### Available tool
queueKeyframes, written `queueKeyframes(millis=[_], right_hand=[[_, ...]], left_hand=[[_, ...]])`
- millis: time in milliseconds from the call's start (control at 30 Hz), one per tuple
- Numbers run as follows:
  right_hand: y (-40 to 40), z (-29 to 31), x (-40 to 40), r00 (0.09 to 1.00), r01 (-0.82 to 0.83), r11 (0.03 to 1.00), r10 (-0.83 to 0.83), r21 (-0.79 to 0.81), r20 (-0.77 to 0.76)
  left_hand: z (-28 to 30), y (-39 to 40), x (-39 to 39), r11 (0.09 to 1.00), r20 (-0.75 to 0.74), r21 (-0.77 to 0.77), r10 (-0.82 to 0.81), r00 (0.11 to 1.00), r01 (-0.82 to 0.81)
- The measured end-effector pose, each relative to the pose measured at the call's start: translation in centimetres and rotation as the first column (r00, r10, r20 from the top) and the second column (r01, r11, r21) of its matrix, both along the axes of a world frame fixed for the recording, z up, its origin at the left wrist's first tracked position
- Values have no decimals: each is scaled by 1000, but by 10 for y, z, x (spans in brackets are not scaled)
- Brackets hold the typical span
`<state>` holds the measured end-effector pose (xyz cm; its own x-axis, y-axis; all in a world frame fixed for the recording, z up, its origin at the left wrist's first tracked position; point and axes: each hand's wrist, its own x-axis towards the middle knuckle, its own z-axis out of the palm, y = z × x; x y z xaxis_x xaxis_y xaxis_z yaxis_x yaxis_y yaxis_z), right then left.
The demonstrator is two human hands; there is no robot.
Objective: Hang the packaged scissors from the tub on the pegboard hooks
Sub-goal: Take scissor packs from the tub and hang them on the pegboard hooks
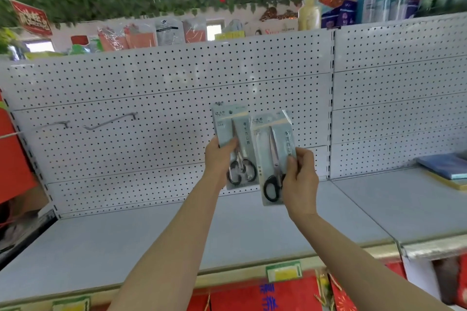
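Now each hand (left (219, 159), right (299, 179)) grips scissors pack (274, 156).

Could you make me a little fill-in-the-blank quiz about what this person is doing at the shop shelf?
1. Each hand holds one pack of ____ up in front of the pegboard.
2. The pack in the right hand has scissors with ____ handles.
3. The two bare hooks on the pegboard lie to the ____ of the left hand.
4. The ceiling above the shelf is covered in green ____.

Missing words: scissors; black; left; leaves
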<state>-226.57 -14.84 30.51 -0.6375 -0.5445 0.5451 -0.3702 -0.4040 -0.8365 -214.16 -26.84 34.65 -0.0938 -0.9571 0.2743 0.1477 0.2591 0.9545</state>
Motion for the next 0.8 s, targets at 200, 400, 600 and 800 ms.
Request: queueKeyframes(millis=[200, 400, 600, 800], right_hand=[[-7, 5, 2, 1000, -24, 1000, 24, 4, -5], [-15, 12, 8, 998, -56, 998, 56, 11, -31], [-32, 18, 19, 994, -99, 995, 100, 29, -39], [-55, 25, 36, 988, -152, 987, 154, 60, -25]], left_hand=[[-4, -10, -5, 999, -1, 34, 37, 999, -37], [-3, -34, -3, 993, 127, 49, 105, 986, -112], [0, -43, 12, 974, 245, -35, 226, 943, -225], [26, -14, 35, 655, 163, -665, 596, 786, -359]])
